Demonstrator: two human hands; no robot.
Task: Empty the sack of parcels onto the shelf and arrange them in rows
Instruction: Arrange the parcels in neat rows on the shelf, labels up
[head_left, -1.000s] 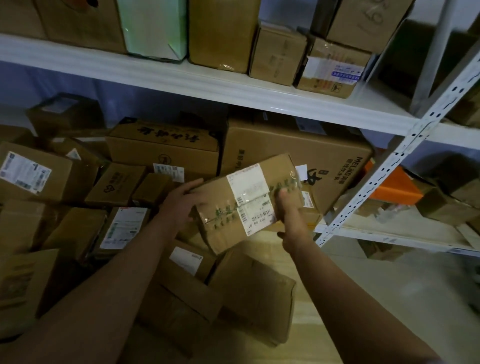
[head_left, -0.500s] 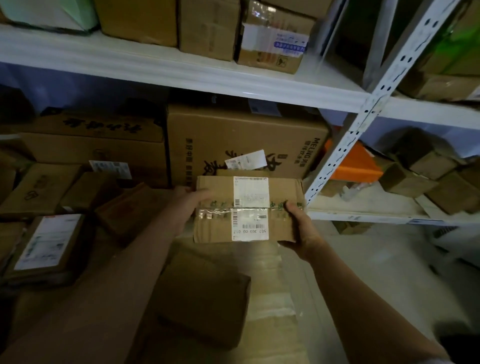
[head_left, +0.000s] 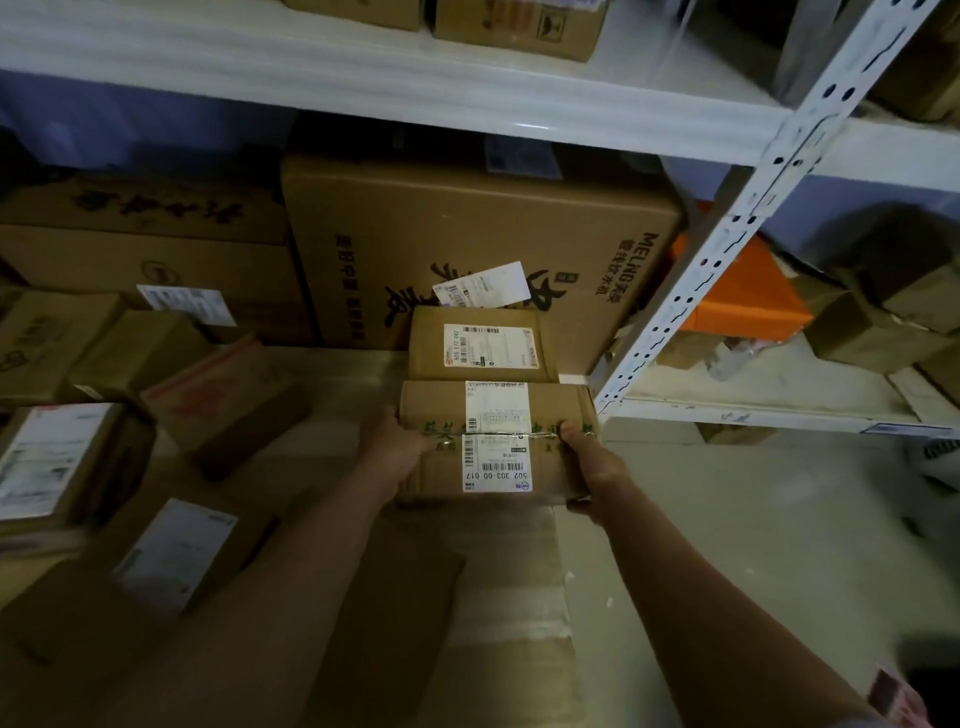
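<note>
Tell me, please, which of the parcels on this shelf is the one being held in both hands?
It is the taped parcel marked 502 303-00 017, gripped by the left hand and right hand, just in front of the labelled box; the others lie untouched.

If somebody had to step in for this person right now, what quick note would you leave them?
Left hand and right hand each grip one end of the labelled parcel, label facing up.
It sits low at the right end of the lower shelf, just in front of a smaller labelled box, which stands against the big Meling carton.
Done: that start of a row on the right. Whether the held parcel already rests on the shelf is unclear.
Left: let go, then line up the loose parcels scattered on the left. No sack is in view.
</note>
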